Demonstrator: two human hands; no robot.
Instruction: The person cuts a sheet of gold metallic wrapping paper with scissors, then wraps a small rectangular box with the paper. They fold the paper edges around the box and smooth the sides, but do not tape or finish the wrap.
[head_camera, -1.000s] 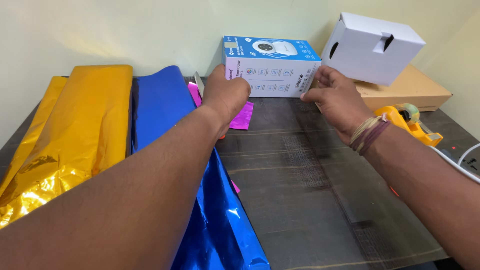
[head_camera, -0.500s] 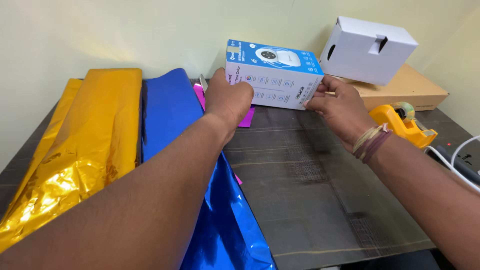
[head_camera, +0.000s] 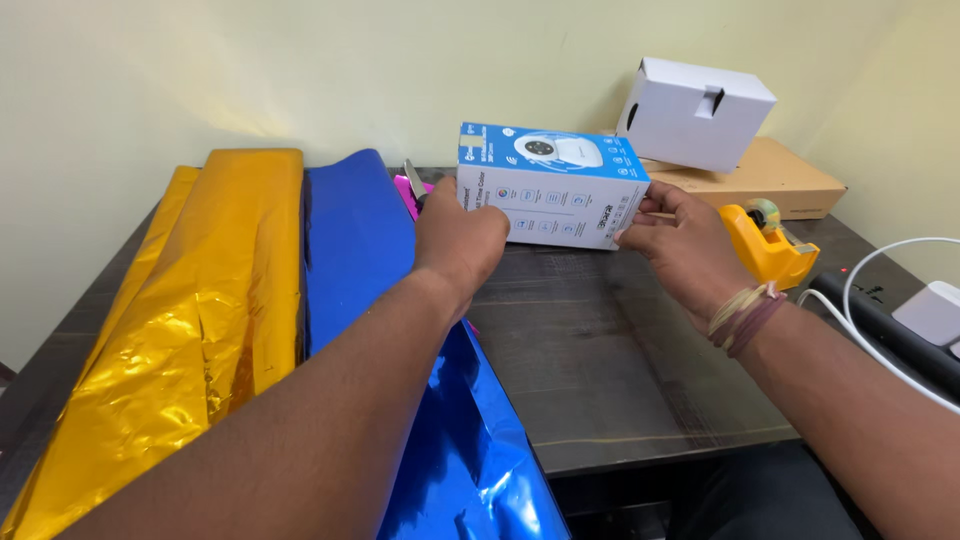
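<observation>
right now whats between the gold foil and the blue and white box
The blue foil sheet lies between the gold foil and the box, seen in the head view.

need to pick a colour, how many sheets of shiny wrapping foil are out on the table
3. A gold sheet lies at the far left, a blue sheet beside it runs under the left arm, and a small pink piece shows behind the left hand, mostly hidden. More may lie underneath.
</observation>
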